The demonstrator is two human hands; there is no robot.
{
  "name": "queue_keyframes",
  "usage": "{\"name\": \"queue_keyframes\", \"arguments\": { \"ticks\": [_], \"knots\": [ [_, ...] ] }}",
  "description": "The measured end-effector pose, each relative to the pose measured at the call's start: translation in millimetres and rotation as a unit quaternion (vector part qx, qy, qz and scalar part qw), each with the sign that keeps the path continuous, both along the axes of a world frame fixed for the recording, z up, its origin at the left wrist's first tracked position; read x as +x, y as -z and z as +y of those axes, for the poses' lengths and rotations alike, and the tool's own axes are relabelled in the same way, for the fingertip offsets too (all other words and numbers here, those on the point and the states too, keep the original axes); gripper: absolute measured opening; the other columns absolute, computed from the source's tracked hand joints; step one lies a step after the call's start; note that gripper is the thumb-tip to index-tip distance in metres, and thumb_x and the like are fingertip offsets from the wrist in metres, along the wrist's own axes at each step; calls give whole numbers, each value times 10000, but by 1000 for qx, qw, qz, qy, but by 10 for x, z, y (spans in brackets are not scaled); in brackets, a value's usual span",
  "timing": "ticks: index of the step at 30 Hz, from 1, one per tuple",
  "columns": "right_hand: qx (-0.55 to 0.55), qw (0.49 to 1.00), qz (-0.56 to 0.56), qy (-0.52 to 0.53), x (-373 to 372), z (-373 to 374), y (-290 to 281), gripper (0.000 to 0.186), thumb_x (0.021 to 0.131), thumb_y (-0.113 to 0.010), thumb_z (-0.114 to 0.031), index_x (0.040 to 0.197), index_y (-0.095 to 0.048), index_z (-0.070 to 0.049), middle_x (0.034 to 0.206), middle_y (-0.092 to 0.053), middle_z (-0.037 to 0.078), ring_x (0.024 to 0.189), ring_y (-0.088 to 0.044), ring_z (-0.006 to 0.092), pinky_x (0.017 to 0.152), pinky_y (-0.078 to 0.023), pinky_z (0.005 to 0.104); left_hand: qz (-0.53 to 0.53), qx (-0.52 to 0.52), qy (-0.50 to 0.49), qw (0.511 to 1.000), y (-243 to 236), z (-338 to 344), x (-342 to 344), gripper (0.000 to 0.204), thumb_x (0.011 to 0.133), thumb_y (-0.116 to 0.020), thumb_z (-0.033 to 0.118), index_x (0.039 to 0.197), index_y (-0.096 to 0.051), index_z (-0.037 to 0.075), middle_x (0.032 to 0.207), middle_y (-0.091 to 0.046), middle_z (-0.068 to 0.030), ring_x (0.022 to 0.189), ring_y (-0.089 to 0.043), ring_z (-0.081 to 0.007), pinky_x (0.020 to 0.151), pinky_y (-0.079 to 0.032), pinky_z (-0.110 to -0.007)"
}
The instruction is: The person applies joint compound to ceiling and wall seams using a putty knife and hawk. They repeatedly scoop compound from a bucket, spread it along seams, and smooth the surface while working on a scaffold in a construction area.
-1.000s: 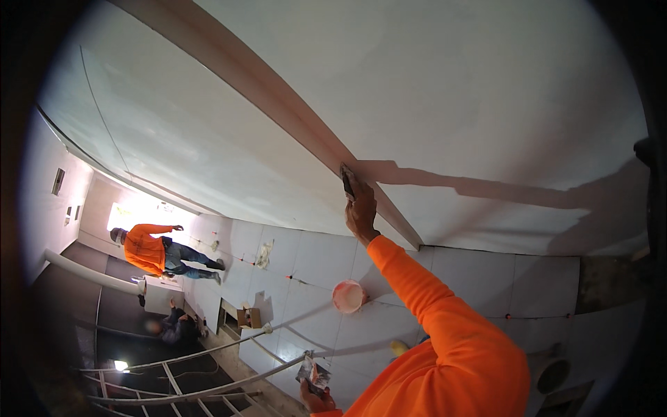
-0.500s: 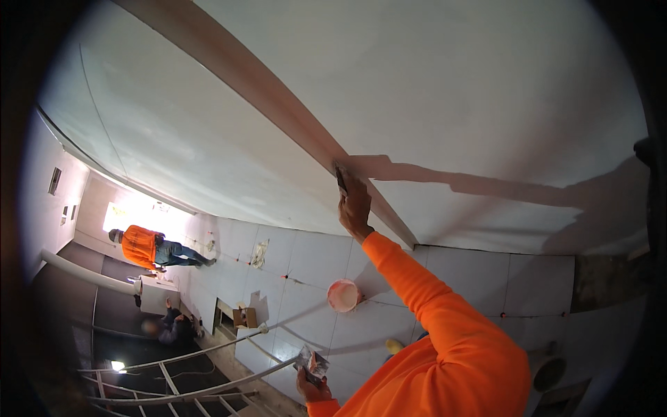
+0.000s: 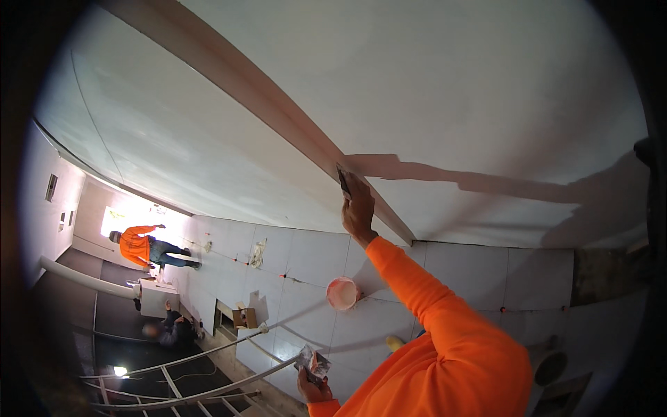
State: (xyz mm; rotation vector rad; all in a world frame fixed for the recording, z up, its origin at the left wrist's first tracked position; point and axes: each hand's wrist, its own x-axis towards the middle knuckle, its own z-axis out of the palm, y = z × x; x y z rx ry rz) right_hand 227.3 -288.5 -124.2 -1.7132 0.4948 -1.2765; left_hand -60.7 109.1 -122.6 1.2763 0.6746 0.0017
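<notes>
My right hand point(image 3: 358, 212), on the raised orange-sleeved arm, is shut on a dark, flat scraper-like tool point(image 3: 343, 179), held against a long pinkish raised strip point(image 3: 250, 90) that runs diagonally across the white wall point(image 3: 500, 83). A dark shadow of arm and tool falls across the wall to the right. Low in the view, my left hand point(image 3: 310, 386) grips a flat metal blade point(image 3: 313, 363) with pale, pinkish material on it. The fingers of both hands are partly hidden by the tools.
A pink-white bucket point(image 3: 342, 293) stands on grey floor tiles point(image 3: 309, 257), with an open cardboard box point(image 3: 244, 317) farther left. Metal railings point(image 3: 187, 396) cross the lower left. A co-worker in orange point(image 3: 135, 247) stands near the bright opening; another person in dark clothes point(image 3: 177, 330) is lower down.
My raised hand and tool have shifted slightly left from a second ago. The orange-clad co-worker has moved farther away, with arms and legs changing position.
</notes>
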Motion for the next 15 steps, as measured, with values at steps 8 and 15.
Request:
{"name": "queue_keyframes", "arguments": {
  "ticks": [8,15],
  "knots": [
    [23,1000,13,15,313,195,-159,578,838,-651,31,1394,-549,-94,1275,-619,164,1088,-605,397,947,-487,489,101,31,-16,994,202,303,-110,538,990,-532,457,1464,-511,204,1272,-672,-54,976,-635,-123,692,-544,-355],
    [-1,997,45,-59,-126,283,-129,560,856,-620,51,1397,-531,-64,1333,-583,172,1188,-559,378,1009,-458,480,47,-2,-37,998,-84,187,-189,285,999,-543,368,1157,-611,141,989,-707,-2,736,-647,-135,498,-449,-271]
  ]
}}
